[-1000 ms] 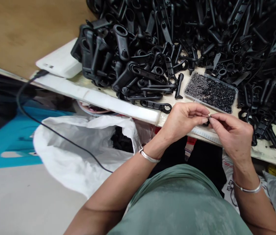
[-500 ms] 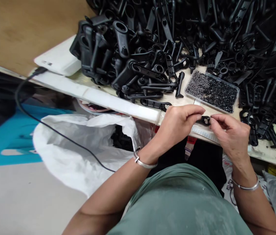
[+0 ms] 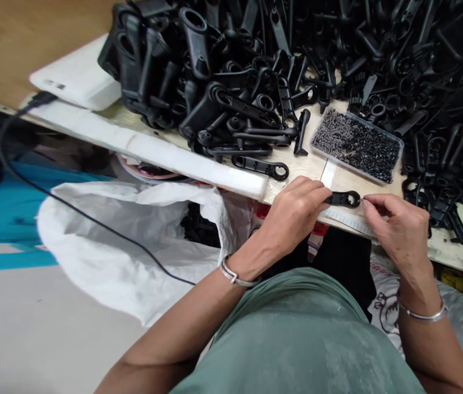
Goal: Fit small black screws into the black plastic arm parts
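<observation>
- Black ring-ended arm [image 3: 340,198]: it lies along the near edge of the table [image 3: 354,178], between my two hands, its ring toward the right and its open, ribbed face seemingly upward.
- My left hand [image 3: 297,210]: the fingers are closed on the plain end, hiding it; whether they lift that end or press it to the wood, I cannot tell.
- My right hand [image 3: 399,230]: thumb and forefinger meet in a narrow pinch just beside the ring, apart from it. Any piece between the tips is too small for me to name.
- Handling, as I judge it: moulded plastic, light and stiff, so little force should steady it. Smooth outer walls may slide under dry fingertips. Its body ought to stand firm pressure; the thin ring looks the likelier part to crack if twisted.
- Best hold: I would keep the plain end across its two side walls, which leaves the ring uncovered and the ribbed hollow clear of my fingers.
- Clear box [image 3: 350,165], beyond my fingers: shallow, with grey bits [image 3: 335,128] at left and black bits [image 3: 373,150] at right; these call for fingertips only.
- Loose arm [image 3: 256,164], left of the box: a like shape, ring end also rightward.
- Heap of black parts [image 3: 215,104], farthest: tangled, so pieces may snag when drawn out.
</observation>
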The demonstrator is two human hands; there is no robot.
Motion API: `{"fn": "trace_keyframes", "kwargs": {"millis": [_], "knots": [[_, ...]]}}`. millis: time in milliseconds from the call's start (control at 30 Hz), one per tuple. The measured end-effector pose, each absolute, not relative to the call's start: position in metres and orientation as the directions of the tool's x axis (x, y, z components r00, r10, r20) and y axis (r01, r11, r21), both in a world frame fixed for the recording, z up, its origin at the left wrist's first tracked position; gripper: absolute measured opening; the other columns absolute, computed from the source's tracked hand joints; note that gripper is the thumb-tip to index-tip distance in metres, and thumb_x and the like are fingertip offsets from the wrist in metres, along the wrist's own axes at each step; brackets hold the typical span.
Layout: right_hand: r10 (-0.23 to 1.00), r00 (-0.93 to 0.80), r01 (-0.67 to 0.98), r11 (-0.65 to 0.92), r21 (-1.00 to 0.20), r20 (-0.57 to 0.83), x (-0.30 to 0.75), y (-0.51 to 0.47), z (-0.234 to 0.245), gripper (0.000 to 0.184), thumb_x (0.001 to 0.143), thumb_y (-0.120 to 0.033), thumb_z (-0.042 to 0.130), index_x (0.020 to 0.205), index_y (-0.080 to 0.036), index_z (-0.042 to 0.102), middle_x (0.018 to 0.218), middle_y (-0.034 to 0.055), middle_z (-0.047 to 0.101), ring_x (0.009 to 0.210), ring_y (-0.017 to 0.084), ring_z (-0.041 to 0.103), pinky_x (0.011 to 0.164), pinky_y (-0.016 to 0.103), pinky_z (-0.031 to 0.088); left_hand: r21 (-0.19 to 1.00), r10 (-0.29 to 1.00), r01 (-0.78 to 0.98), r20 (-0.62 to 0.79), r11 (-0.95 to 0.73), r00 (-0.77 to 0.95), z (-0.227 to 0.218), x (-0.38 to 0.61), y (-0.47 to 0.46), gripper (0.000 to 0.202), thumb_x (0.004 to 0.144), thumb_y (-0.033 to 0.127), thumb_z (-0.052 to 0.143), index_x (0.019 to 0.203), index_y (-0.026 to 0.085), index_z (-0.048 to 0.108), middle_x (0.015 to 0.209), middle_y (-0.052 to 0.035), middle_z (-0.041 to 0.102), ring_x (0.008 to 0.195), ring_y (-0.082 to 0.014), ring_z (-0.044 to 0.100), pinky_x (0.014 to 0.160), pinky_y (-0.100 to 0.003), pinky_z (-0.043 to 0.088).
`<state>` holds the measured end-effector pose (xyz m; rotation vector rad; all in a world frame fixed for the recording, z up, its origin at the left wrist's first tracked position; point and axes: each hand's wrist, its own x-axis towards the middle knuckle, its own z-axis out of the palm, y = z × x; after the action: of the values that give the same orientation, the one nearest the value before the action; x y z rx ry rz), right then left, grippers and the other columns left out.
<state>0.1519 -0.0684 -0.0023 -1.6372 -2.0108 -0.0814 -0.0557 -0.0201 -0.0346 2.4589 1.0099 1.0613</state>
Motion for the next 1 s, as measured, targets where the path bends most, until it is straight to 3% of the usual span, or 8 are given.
{"fn": "trace_keyframes", "kwargs": {"millis": [433, 600, 800, 1000], "knots": [[0.864, -0.278, 0.918, 0.368, -0.148, 0.42, 0.137, -0.063, 0.0, 0.012, 0.092, -0.015, 0.057, 0.088, -0.015, 0.069, 0.079, 0.0056, 0.074, 0.069, 0.017, 0.07, 0.065, 0.028, 0.053, 0.51, 0.682, 0.457, 0.604, -0.728, 0.412, -0.044, -0.052, -0.022, 0.014, 0.09, 0.013, 0.064, 0.076, 0.014, 0.067, 0.085, -0.0034, 0.068, 0.08, -0.015, 0.06, 0.07, -0.025, 0.052], [0.881, -0.161, 0.931, 0.286, -0.227, 0.446, 0.142, -0.061, 0.008, 0.007, 0.088, -0.016, 0.064, 0.085, -0.017, 0.07, 0.078, 0.0032, 0.075, 0.062, 0.014, 0.068, 0.062, 0.024, 0.053, 0.525, 0.686, 0.444, 0.593, -0.726, 0.421, -0.044, -0.052, -0.022, 0.015, 0.092, 0.014, 0.061, 0.078, 0.015, 0.066, 0.087, -0.0032, 0.067, 0.082, -0.0147, 0.06, 0.072, -0.026, 0.052], [0.879, -0.179, 0.861, 0.358, -0.362, 0.442, 0.141, -0.058, 0.0, 0.01, 0.089, -0.02, 0.063, 0.086, -0.02, 0.073, 0.081, 0.0017, 0.077, 0.055, 0.011, 0.064, 0.055, 0.024, 0.051, 0.529, 0.687, 0.442, 0.596, -0.725, 0.415, -0.044, -0.053, -0.022, 0.017, 0.092, 0.014, 0.06, 0.077, 0.015, 0.066, 0.087, -0.0038, 0.067, 0.083, -0.0147, 0.06, 0.072, -0.025, 0.052], [0.909, -0.191, 0.854, 0.34, -0.393, 0.372, 0.146, -0.051, -0.006, 0.013, 0.088, -0.027, 0.063, 0.088, -0.022, 0.075, 0.076, 0.0014, 0.076, 0.055, 0.013, 0.064, 0.053, 0.025, 0.05, 0.528, 0.701, 0.464, 0.578, -0.711, 0.417, -0.045, -0.054, -0.024, 0.018, 0.093, 0.014, 0.058, 0.077, 0.016, 0.066, 0.089, -0.0025, 0.068, 0.083, -0.0133, 0.062, 0.073, -0.024, 0.053]]}}
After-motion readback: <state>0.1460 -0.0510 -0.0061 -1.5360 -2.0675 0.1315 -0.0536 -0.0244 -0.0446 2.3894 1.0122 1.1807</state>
